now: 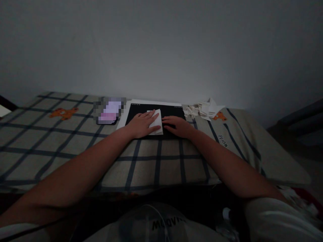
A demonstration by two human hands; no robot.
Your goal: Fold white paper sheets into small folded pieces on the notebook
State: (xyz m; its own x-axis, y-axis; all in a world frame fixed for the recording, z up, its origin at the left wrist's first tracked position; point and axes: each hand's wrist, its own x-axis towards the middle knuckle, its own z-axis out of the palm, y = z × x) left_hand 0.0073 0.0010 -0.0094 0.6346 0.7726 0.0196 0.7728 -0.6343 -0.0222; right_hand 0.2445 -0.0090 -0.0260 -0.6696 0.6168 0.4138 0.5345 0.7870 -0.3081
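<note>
At the left of the frame, a checked cloth (30, 134) covers the work surface, an orange bear print (63, 113) showing on it. Left of centre lies a phone (109, 111) with its screen lit, partly pixelated. Next, a white sheet (122, 122) shows along the left and top edges of a black board (170, 110) in the middle of the frame. The left hand (142, 125) is laid flat with fingers spread, pressing on a folded white paper (157, 125) at the centre of the board; it grips nothing. Just beside the paper's right edge, the right hand (179, 126) rests low over the board, loosely open, thumb apart from the fingers, holding nothing; whether its fingertips touch the paper I cannot tell. Right of centre, crumpled white paper pieces (202, 109) lie heaped near the wall (161, 50).
</note>
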